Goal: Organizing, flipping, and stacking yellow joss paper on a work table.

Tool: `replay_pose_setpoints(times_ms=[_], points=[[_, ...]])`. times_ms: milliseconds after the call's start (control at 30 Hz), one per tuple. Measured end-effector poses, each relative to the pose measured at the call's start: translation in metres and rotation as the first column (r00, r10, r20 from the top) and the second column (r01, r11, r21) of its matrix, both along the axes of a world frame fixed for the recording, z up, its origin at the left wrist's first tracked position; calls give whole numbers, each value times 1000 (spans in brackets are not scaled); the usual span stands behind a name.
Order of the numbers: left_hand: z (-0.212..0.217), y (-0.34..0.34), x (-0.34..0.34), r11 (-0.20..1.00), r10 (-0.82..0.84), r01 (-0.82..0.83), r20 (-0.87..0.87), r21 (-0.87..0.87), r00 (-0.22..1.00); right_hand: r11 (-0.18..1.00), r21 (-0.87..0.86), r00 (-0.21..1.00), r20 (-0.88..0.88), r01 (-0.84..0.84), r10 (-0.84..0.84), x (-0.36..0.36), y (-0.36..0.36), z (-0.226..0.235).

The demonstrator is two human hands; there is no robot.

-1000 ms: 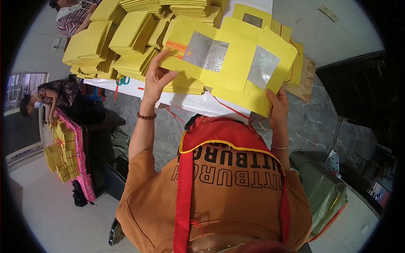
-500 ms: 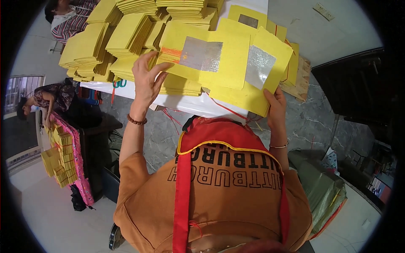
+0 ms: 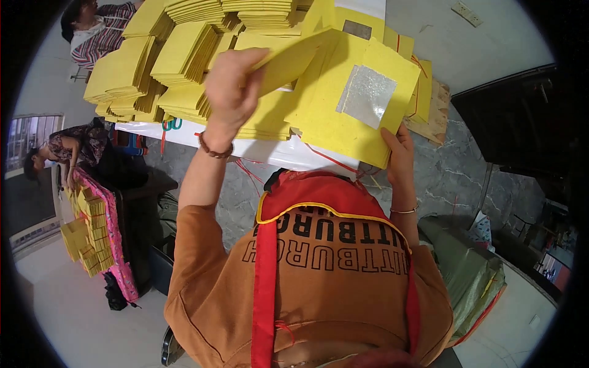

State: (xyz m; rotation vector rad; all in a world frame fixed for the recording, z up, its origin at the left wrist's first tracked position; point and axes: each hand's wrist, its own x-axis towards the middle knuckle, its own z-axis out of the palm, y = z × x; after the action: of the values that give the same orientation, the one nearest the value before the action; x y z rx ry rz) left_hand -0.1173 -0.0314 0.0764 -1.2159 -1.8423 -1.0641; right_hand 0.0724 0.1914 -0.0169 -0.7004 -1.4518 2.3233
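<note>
My left hand point(image 3: 233, 89) is closed on the edge of a yellow paper sheet point(image 3: 291, 62). It holds that sheet raised and bent over, seen nearly edge-on, so its face is mostly hidden. Under it lies a stack of yellow paper sheets point(image 3: 328, 138), the top one bearing a silver foil square point(image 3: 370, 95). At the stack's right edge, my right hand point(image 3: 400, 153) pinches the corner, thumb on top and fingers partly hidden beneath.
Folded yellow paper bundles point(image 3: 184, 52) fill the table's left side. Green-handled scissors point(image 3: 172, 124) sit at the white table edge point(image 3: 257, 147). Tied yellow bundles point(image 3: 420, 92) rest on a wooden board point(image 3: 437, 116) at right. Two other people are at left.
My left hand has moved a little right and lifted its sheet, swinging it up off the stack. The top sheet's foil square now shows more fully. My right hand stays at the corner.
</note>
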Motion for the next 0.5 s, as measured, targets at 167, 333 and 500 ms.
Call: replay_pose_setpoints(times_ms=[167, 333, 500], points=[[-4, 54, 18, 983, -159, 125, -278, -137, 947, 1000, -19, 1000, -17, -11, 11, 0, 0, -3], [-13, 87, 48, 943, -230, 140, -284, -303, 931, 1000, 2, 1000, 2, -27, 27, 1, 1, 1], [-24, 98, 74, 921, -288, 184, -283, -343, 915, 998, -10, 997, -55, -64, 63, -1, 2, 2]])
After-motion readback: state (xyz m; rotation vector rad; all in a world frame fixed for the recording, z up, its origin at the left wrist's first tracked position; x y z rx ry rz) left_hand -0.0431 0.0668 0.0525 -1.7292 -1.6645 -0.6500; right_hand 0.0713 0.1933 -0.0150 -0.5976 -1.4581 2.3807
